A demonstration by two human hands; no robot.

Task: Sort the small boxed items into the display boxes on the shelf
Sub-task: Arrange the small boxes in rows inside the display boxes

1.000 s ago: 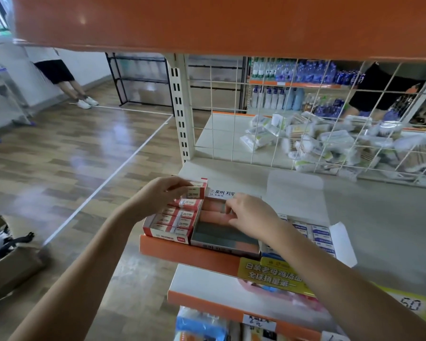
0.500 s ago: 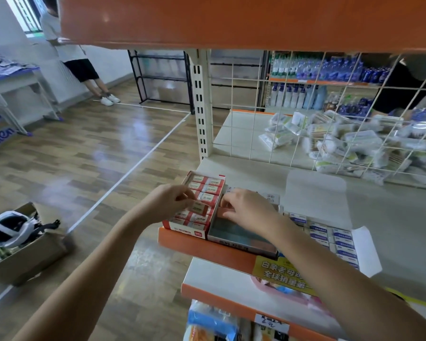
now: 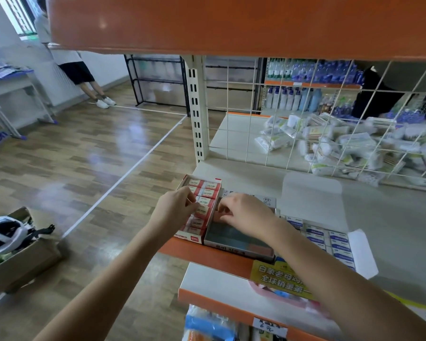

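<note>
A red-and-white display box (image 3: 192, 238) full of small red-and-white boxed items stands at the shelf's front left corner. My left hand (image 3: 175, 210) pinches one small boxed item (image 3: 202, 209) down into its rows. Right of it lies a grey display box (image 3: 239, 242) with dark and orange items inside. My right hand (image 3: 246, 214) rests over its far end, fingers curled on an item I cannot make out. A white display box (image 3: 335, 239) of blue-labelled items sits further right, lid flaps open.
An orange shelf (image 3: 231, 23) hangs close overhead. A wire grid (image 3: 305, 119) backs the shelf, with bagged goods piled behind it. A cardboard carton (image 3: 17, 264) sits on the wooden floor at left. Two persons stand in the background.
My left hand has lowered the small boxed item from above the red display box into its rows. My right hand stays on the grey box. The camera has shifted, showing more floor.
</note>
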